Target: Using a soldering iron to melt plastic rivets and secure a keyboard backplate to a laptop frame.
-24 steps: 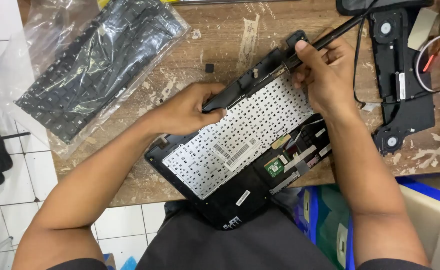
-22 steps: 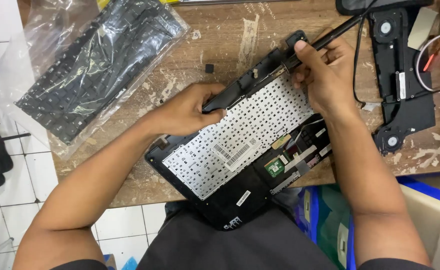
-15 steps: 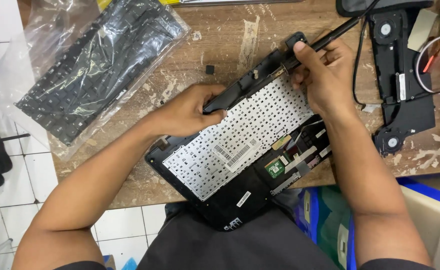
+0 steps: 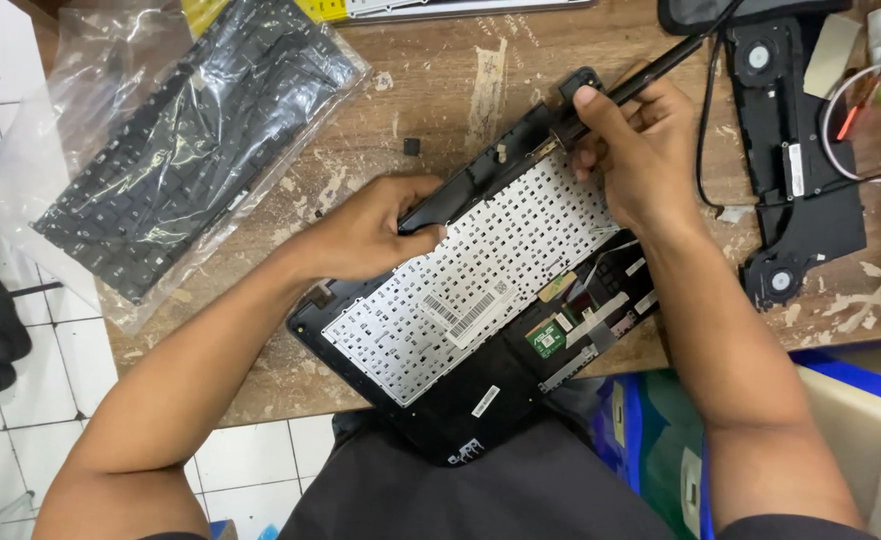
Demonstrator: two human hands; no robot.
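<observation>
Your left hand (image 4: 366,235) presses down on the upper edge of the laptop case (image 4: 431,400), fingers curled over its rim and gripping it, so the case stays flat on the wooden workbench (image 4: 441,80) with its near corner hanging over the bench edge toward your lap. Your right hand (image 4: 641,150) is closed around a black soldering iron (image 4: 621,92), held like a pen, its tip touching the far corner of the white keyboard backing (image 4: 471,285) that sits inside the case. The backing is seated in its frame, and the small green circuit board (image 4: 547,338) and ribbon cables beside it are exposed, so I judge the case is open and the work along the keyboard's edge is under way, with most of that edge yet to be covered. A black keyboard in a clear plastic bag (image 4: 176,140) lies apart at the left, still wrapped. A black speaker assembly (image 4: 801,170) rests at the right.
</observation>
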